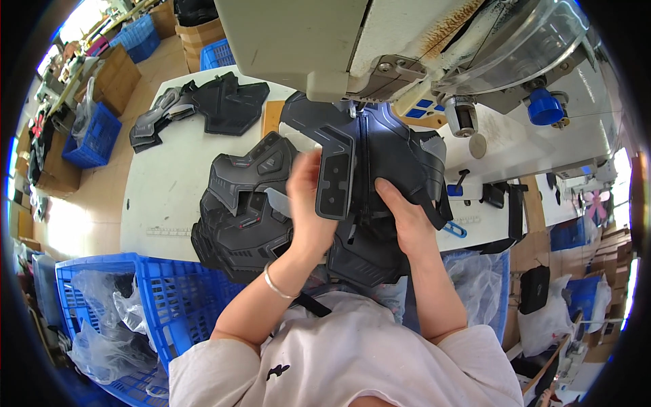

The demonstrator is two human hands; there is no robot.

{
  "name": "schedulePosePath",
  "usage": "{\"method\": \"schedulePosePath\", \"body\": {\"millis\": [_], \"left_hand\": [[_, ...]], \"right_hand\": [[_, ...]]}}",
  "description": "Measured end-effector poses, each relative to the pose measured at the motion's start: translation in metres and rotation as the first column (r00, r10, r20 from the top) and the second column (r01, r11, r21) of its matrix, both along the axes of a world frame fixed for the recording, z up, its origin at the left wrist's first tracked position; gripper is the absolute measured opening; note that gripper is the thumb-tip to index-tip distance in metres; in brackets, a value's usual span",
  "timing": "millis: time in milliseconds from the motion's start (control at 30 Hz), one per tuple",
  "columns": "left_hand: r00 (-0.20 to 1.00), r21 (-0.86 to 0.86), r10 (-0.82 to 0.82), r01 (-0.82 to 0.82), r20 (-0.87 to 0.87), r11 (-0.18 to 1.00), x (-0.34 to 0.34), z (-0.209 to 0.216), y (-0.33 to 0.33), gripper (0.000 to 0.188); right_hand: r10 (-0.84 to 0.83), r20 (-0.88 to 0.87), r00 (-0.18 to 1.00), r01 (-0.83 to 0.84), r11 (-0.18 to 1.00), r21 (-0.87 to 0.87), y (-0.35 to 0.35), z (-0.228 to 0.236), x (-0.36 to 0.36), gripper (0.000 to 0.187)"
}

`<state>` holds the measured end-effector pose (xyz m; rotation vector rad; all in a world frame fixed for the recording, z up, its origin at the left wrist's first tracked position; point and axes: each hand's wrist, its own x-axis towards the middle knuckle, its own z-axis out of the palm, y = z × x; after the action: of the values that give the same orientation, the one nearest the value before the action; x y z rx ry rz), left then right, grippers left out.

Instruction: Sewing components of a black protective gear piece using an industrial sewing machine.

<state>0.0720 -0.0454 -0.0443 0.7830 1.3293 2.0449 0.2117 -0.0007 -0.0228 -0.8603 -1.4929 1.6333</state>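
Note:
A black molded bag piece [400, 159] with a zipper [364, 163] down its middle lies under the head of a white sewing machine [291, 51]. The zipper's upper end is lit, close to the presser foot. My left hand [308, 203], slightly blurred, grips the left panel with grey trim [333, 176], its fingers partly hidden behind it. On the other side of the zipper, my right hand [408, 220] has its thumb on top of the panel; the other fingers are mostly out of sight. Several similar black molded pieces [247, 173] are piled beside my left hand.
More black pieces [230, 102] lie at the table's far left. A blue plastic crate [152, 298] with clear bags stands below the left table edge. Blue-handled snips [454, 229] and a black strap [515, 210] are right of the work. The machine overhangs the far side.

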Motion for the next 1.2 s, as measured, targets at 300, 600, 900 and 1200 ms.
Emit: {"method": "schedulePosePath", "body": {"millis": [300,600,900,1200], "left_hand": [[0.158,0.291,0.284,0.023,-0.946,0.956,-0.062,0.018,0.007,0.038],[0.042,0.450,0.448,0.044,-0.893,0.892,-0.066,0.017,0.016,0.028],[-0.044,0.483,0.485,0.059,-0.873,0.874,-0.068,0.020,0.017,0.026],[-0.100,0.481,0.487,0.081,-0.868,0.873,-0.064,0.025,0.012,0.025]], "right_hand": [[-0.073,-0.347,0.935,0.035,0.993,-0.113,-0.013,-0.014,-0.018,0.034],[-0.080,-0.392,0.916,-0.016,0.971,-0.237,-0.016,-0.012,-0.019,0.036],[-0.046,-0.419,0.907,-0.074,0.962,-0.263,-0.014,-0.008,-0.019,0.036],[-0.062,-0.346,0.936,-0.012,0.978,-0.208,-0.022,-0.004,-0.013,0.034]]}}
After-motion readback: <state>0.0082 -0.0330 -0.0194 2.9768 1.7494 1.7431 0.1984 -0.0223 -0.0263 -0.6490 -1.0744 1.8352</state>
